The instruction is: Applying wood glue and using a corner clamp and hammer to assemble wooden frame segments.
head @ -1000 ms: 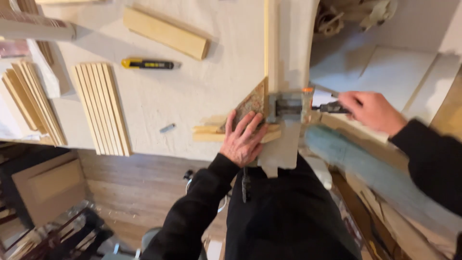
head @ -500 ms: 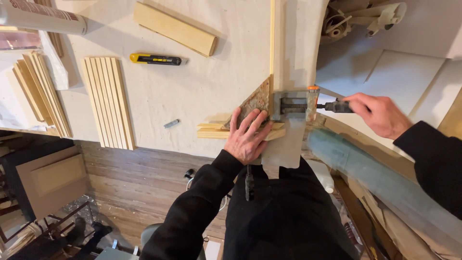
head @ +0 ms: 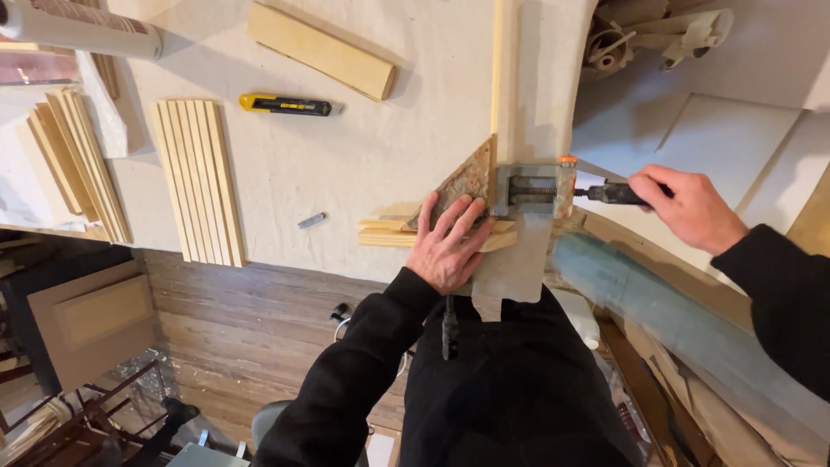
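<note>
The left hand (head: pixel 450 246) is lying flat with fingers spread, pressing down on a triangle block (head: pixel 461 186) and thin wood strips (head: pixel 389 233) at the table (head: pixel 363 164) edge. The right hand (head: pixel 687 207) is pinching the dark handle (head: pixel 609 193) of a metal clamp (head: pixel 532 190) just beside the block.

Two bare hands, no gloves, rings or watch showing: left hand (head: pixel 450 246), right hand (head: pixel 687 207). Long black sleeves down both arms, ending snug at the wrists, the cloth matte and softly creased at the elbows. Black top or apron (head: pixel 519 380) over the torso, plain, without print. Just below the left hand, a small dark strap or clip hanging at the chest.
</note>
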